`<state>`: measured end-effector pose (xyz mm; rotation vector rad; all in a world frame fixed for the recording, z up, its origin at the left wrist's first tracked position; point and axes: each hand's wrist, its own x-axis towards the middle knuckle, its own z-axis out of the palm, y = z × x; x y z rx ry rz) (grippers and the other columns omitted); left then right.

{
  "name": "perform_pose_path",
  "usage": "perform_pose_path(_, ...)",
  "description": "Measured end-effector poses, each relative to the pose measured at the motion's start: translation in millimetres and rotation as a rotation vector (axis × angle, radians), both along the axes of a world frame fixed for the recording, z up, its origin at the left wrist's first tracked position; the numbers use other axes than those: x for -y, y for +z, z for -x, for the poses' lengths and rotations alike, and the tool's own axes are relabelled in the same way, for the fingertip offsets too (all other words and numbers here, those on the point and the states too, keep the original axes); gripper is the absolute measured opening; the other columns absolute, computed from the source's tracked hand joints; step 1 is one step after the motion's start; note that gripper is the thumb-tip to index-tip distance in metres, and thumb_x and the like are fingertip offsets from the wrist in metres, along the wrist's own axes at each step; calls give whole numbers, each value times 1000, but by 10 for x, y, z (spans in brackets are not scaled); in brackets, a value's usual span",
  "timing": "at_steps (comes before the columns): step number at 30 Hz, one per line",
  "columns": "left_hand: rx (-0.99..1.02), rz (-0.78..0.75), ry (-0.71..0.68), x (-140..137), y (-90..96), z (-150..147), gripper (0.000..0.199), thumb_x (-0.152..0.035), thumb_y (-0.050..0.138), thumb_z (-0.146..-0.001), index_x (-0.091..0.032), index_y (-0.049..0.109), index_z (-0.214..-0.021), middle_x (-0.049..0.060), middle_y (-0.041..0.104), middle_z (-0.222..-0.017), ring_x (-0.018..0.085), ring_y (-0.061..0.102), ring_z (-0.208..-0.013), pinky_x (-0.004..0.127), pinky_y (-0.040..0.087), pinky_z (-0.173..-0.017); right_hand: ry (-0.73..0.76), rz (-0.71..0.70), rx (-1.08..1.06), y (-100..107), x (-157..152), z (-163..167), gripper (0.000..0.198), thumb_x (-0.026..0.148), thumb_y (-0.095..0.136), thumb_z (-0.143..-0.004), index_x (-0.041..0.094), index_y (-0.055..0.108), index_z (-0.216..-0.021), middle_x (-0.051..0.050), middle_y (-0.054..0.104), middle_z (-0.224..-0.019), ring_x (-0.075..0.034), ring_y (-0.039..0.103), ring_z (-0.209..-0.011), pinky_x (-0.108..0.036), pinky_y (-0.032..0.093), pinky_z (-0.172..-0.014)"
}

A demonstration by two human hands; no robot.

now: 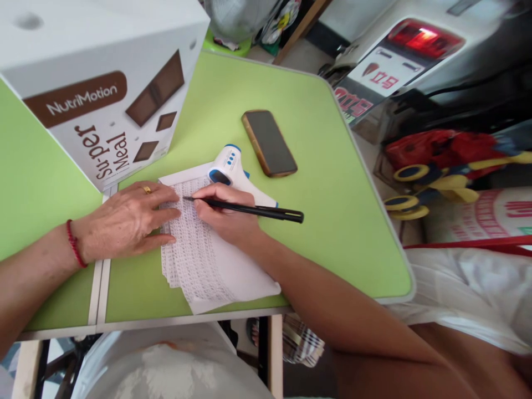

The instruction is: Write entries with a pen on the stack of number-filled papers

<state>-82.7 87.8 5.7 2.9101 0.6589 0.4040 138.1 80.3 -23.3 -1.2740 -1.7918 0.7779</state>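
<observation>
My left hand (139,216), with a gold ring and a red bracelet, lies with its fingers spread over the left edge of a stack of paper sheets (245,271). Close rows of handwriting fill much of the top sheet. Pinched in my right hand (228,213) is a black pen (266,210), its tip on or just over the writing near the top. Behind that hand lies a white and blue infrared thermometer (239,177), partly hidden by the fingers. A phone in a brown case (270,143) rests beyond it, screen up.
A tall white NutriMotion box (137,83) stands at the back left of the green folding table (332,221). Past the table's right edge are a scooter with a lit red tail light (424,39), yellow and blue handles (415,194) and a printed sack (486,216).
</observation>
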Motion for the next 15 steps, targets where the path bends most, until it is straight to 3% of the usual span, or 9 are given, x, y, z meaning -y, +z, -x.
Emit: perform_pose_path(15, -24, -15, -4, -8, 6, 1, 31, -36, 52, -96, -12, 65, -110, 15, 62, -120, 30, 60, -111, 47, 50, -99, -14, -31, -36, 16, 3, -2, 9, 18, 58, -74, 18, 66, -74, 0, 66, -65, -10, 55, -54, -25, 46, -52)
